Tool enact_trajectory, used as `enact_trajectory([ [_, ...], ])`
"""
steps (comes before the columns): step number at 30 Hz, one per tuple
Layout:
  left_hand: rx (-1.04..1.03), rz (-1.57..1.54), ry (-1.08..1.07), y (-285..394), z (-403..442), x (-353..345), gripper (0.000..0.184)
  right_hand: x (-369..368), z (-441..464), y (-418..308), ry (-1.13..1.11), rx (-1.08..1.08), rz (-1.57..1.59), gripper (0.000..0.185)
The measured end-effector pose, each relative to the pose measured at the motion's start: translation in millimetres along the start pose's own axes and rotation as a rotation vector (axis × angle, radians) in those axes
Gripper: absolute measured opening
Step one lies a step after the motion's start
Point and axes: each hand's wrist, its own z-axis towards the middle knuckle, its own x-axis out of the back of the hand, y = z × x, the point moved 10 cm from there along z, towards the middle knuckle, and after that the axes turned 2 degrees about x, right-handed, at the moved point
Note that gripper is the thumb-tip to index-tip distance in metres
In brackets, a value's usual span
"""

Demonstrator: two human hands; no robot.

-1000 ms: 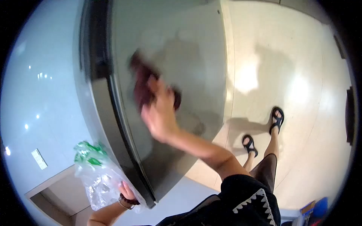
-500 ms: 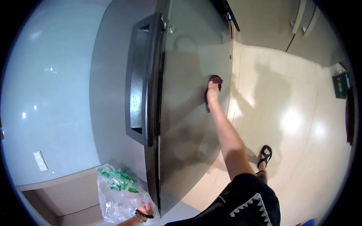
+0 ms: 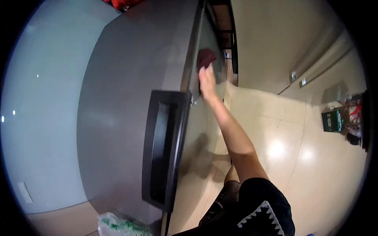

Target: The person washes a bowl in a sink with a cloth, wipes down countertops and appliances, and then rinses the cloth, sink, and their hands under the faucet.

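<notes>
One bare arm reaches long and nearly straight across the scene, and at its end the right hand (image 3: pixel 208 83) has its fingers closed on a dark red cloth (image 3: pixel 206 57). That's where the cloth sits: up at the far end of the reflective face (image 3: pixel 195 129), just beyond the black handle (image 3: pixel 163 151). The stretch looks needed, since that spot lies well away from the body. The cloth bunches ahead of the fingertips, and it seems to be held that way so fabric, rather than skin, meets the surface; blur hides exactly how the fingers fold.

The left hand is out of frame, so no telling what it grips, or whether it's open. Down at the bottom edge, a clear plastic bag with green print (image 3: pixel 122 227) shows beside the grey appliance (image 3: pixel 118 114); what supports it, I can't tell.

Notice the handle, set right along the appliance's edge, presumably to give a pull good leverage. A black sleeve (image 3: pixel 265 208) with pale zigzag trim ends above the elbow, leaving the forearm bare. Far right, a green box (image 3: pixel 332 120) stands well apart, near the wall side.
</notes>
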Motion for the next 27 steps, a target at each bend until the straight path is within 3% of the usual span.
enact_trajectory([
  [2,0.044,-0.003,-0.026,3,20,-1,0.045,-7,54,49,-0.043,-0.171,0.13,0.041],
  [4,0.083,-0.001,-0.044,5,37,-2,0.046,-13,51,128,-0.002,-0.466,0.262,0.046],
  [5,0.107,-0.002,-0.046,4,42,-1,0.046,-13,31,166,0.024,-0.642,0.359,0.048],
  [6,0.127,0.0,-0.047,5,49,-4,0.047,-2,-7,217,0.058,-0.807,0.21,0.059],
  [7,0.149,0.001,-0.048,7,55,-5,0.047,-22,-61,294,-0.092,-0.86,0.514,0.062],
  [8,0.17,0.0,-0.047,9,62,-7,0.047,-6,-119,313,-0.08,-1.013,0.467,0.063],
  [12,0.237,0.023,-0.033,13,101,-8,0.049,11,-389,289,-0.062,-1.558,0.468,0.065],
  [14,0.269,0.045,0.012,18,127,2,0.05,2,-458,241,0.029,-1.72,0.584,0.067],
  [16,0.311,0.049,0.111,28,156,22,0.05,1,-394,155,0.057,-1.699,0.626,0.04],
  [17,0.323,0.04,0.182,34,173,40,0.051,22,-275,45,-0.037,-1.553,0.598,0.038],
  [18,0.322,0.001,0.284,43,194,62,0.051,30,-240,28,-0.093,-1.474,0.472,0.038],
  [19,0.31,-0.078,0.407,59,216,88,0.052,29,-201,0,-0.045,-1.443,0.755,0.04],
  [20,0.292,-0.183,0.493,76,238,114,0.052,35,-165,-14,-0.192,-1.327,0.805,0.036],
  [21,0.202,-0.401,0.523,111,268,148,0.056,46,-132,-30,-0.329,-1.204,0.844,0.033],
  [23,0.197,-1.102,0.547,157,305,177,0.063,96,-79,-61,-0.258,-1.074,0.854,0.029],
  [25,-0.036,-1.48,0.585,245,308,231,0.063,156,-49,-95,-0.178,-0.967,0.868,0.025],
  [26,-0.013,-1.594,0.444,285,305,251,0.08,195,-49,-107,-0.171,-0.959,0.679,0.026],
  [27,-0.404,-1.589,0.38,309,316,255,0.079,233,-54,-115,-0.158,-0.955,0.491,0.029],
])
